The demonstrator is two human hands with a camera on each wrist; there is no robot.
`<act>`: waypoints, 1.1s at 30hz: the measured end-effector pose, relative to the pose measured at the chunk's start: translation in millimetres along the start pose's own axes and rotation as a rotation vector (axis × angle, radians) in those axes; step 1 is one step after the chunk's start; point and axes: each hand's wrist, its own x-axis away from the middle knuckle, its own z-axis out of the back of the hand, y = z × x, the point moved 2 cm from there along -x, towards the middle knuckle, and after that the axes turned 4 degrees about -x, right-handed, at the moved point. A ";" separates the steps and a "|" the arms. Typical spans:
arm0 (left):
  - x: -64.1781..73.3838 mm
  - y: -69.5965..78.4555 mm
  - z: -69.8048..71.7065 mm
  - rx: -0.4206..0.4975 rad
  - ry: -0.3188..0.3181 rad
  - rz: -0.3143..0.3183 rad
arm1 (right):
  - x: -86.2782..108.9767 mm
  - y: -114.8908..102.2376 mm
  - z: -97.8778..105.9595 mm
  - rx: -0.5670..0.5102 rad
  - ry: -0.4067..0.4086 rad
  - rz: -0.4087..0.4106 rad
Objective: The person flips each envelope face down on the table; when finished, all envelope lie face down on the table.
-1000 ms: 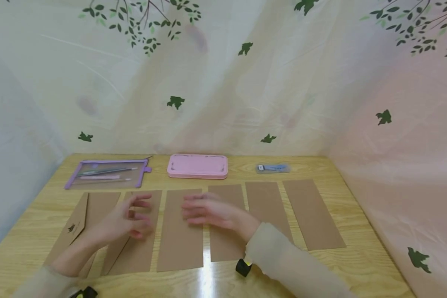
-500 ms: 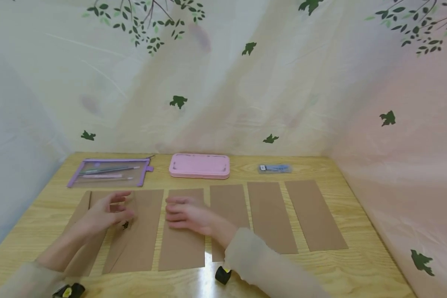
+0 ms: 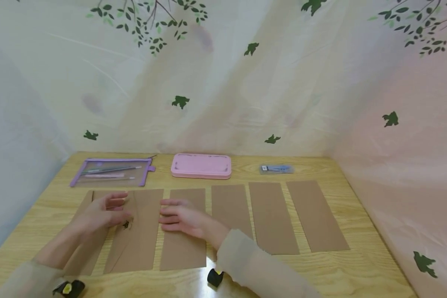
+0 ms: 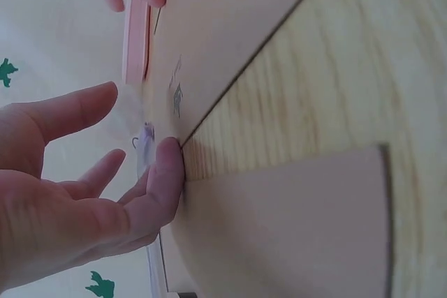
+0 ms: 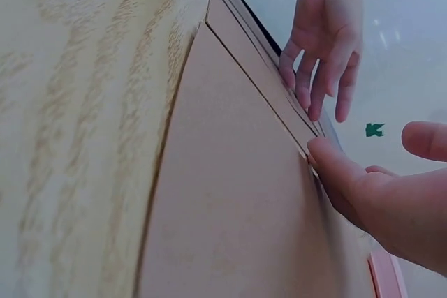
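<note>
Several brown paper envelopes lie in a row on the wooden table. My left hand (image 3: 100, 213) is over the leftmost envelope (image 3: 85, 254) and the left part of the second envelope (image 3: 143, 244), fingers loosely bent and thumb beside a small dark printed mark. In the left wrist view, a finger (image 4: 167, 165) of that hand touches or nearly touches the paper near the gap between two envelopes. My right hand (image 3: 184, 219) lies over the third envelope (image 3: 184, 254), fingers extended toward the second one's right edge. Neither hand holds anything.
More brown envelopes (image 3: 232, 200), (image 3: 273, 217), (image 3: 318, 215) continue to the right. Along the back stand a clear purple-edged zip pouch (image 3: 111, 171) with pens, a pink case (image 3: 201, 166) and a small blue packet (image 3: 277, 169). A patterned cloth hangs behind the table (image 3: 372, 273).
Both hands have moved left, the left from the second envelope toward the first, the right from the fourth toward the second. The second envelope's printed mark has come into view.
</note>
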 end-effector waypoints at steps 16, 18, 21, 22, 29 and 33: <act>-4.4 -7.3 -4.7 0.014 -0.019 0.024 | 2.1 4.9 -0.9 -0.064 0.015 0.000; -5.0 -8.0 -5.0 0.014 -0.017 0.029 | 2.8 4.5 -2.5 -0.077 0.013 0.003; -5.6 -8.0 -4.4 0.007 -0.015 0.029 | 2.7 4.5 -4.2 -0.089 0.013 0.009; -5.8 -7.8 -4.2 0.005 -0.014 0.028 | 2.5 4.5 -4.5 -0.094 0.014 0.011; -4.6 -4.0 -3.0 -0.013 -0.018 0.028 | 1.5 3.2 -5.8 -0.112 0.015 0.010; -4.7 -2.2 -1.0 -0.031 -0.023 0.024 | 1.6 2.5 -6.7 -0.107 0.016 0.011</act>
